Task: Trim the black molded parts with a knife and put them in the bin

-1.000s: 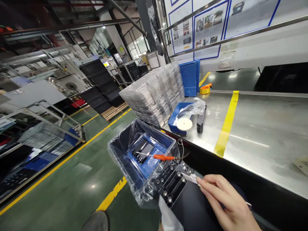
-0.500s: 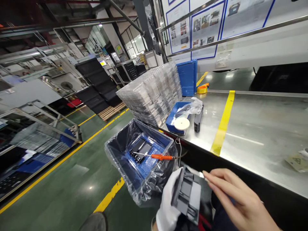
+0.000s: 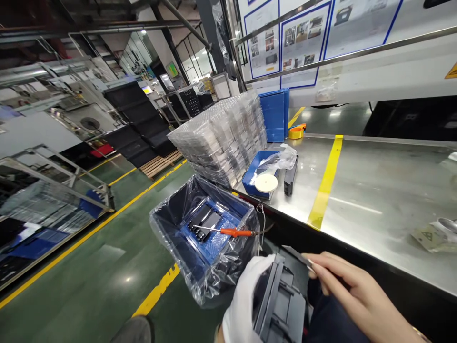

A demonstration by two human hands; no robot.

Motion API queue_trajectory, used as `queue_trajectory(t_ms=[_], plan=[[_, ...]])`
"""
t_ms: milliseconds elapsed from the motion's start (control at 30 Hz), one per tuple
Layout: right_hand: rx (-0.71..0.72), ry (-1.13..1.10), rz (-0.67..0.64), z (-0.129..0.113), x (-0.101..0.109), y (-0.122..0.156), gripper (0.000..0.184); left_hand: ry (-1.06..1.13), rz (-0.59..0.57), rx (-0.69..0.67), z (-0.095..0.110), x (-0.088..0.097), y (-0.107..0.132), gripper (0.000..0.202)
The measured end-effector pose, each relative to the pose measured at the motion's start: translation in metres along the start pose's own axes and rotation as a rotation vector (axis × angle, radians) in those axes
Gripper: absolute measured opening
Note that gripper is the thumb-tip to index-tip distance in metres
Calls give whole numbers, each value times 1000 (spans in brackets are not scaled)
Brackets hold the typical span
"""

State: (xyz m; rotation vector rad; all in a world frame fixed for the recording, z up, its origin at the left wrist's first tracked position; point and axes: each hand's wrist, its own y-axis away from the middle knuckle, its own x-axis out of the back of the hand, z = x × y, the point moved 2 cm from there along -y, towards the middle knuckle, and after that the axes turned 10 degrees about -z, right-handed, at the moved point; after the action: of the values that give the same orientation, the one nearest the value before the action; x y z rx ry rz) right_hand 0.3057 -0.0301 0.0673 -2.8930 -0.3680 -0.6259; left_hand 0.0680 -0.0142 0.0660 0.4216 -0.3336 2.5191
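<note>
Since a second ago the dark grey plastic part [image 3: 280, 305] has been turned over: then its flat face with round studs showed, now its ribbed, recessed underside faces up, and it sits lower in the picture, close to the body. The left hand [image 3: 243, 305], in a white glove, has come into view and wraps around the part's left edge, fingers closed on it. The right hand [image 3: 352, 293], bare, lies just right of the part with fingers stretched out together; its fingertips pinch a thin, flat metal tool [image 3: 298, 255] near the part's upper right corner. A second ago that tool's tip rested on the studded face.

The part is rectangular, matte grey, with raised ribs framing shallow pockets, held tilted over the lap, below the edge of the tabletop [image 3: 374, 190].

Just beyond it stands a blue bin [image 3: 203, 228] lined with clear plastic film, with an orange-handled screwdriver [image 3: 228, 232] lying across it. Farther off on the tabletop are a small blue tray [image 3: 250, 183], a white disc [image 3: 266, 183], a stack of clear trays [image 3: 221, 138] and a roll of yellow tape [image 3: 295, 131].
</note>
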Motion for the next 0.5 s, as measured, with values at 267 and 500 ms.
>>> queue_trajectory(t_ms=[267, 500], plan=[[-287, -387, -329, -2, -21, -12, 76, 115, -169, 66, 9, 2, -5, 30], [-221, -372, -463, -12, -11, -12, 71, -18, -49, 34, -4, 11, 12, 49]])
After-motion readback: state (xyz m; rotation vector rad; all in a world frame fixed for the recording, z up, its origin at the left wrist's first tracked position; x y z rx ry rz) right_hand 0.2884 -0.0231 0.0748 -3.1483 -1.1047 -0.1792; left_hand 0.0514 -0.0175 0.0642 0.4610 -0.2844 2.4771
